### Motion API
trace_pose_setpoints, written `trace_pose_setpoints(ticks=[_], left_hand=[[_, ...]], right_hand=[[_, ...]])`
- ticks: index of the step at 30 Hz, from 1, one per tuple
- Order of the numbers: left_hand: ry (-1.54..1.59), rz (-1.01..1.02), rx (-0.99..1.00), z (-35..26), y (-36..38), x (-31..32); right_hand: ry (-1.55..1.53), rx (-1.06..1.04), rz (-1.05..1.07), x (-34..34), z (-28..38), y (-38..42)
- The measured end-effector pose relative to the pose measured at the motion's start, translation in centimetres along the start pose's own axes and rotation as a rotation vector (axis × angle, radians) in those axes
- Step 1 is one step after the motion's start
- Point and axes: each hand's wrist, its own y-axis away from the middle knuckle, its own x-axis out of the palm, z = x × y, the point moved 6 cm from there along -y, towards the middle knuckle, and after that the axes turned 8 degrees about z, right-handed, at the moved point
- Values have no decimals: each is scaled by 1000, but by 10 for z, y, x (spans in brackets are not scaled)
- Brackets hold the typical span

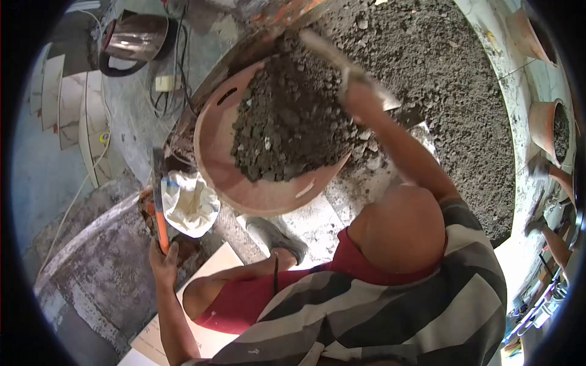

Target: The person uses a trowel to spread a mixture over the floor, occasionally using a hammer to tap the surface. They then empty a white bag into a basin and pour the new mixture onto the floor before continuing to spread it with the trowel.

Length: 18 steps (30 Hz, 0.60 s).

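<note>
My left hand [163, 259] is closed around the orange handle [161, 232] of a tool with a long dark head, upright beside a white bag [190, 204]. My right hand [361, 97] grips a pale, stick-like tool [326, 50], blurred, over the right side of a pinkish round basin [210, 140]. A light flat piece shows just right of that hand; whether it belongs to the tool is unclear. Dark, lumpy soil [287, 122] is heaped in the basin. More loose grey soil [458, 91] spreads beyond it to the right.
A steel kettle [137, 38] and a white plug with cables [165, 83] are at the upper left. Tiles [73, 110] lean at far left. Clay pots [543, 128] line the right edge, where another person's two hands show. My shoe [271, 238] is below the basin.
</note>
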Motion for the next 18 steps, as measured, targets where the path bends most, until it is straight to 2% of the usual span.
trace_pose_setpoints(ticks=[1, 3, 6, 9, 10, 13, 14, 16, 18], left_hand=[[-33, 20, 51, -3, 1, 1], [48, 61, 48, -14, -1, 6], [104, 123, 88, -26, -1, 15], [67, 66, 224, -45, -4, 21], [59, 81, 220, -50, -2, 20], [45, 97, 211, -39, -5, 22], [100, 136, 103, -49, 0, 25], [38, 117, 98, -43, -1, 27], [7, 95, 131, -45, -2, 28]], right_hand=[[321, -91, -135, -16, 2, -6], [138, -4, 70, 18, -16, -2], [514, -166, -31, 35, -16, 7], [601, -208, -8, 33, -18, 6], [393, -100, 28, 23, -13, 20], [147, -43, -18, -5, -5, 21], [163, -80, -54, -9, 0, 13], [187, -147, -151, -30, 17, -18], [185, -135, -112, -24, 16, -77]])
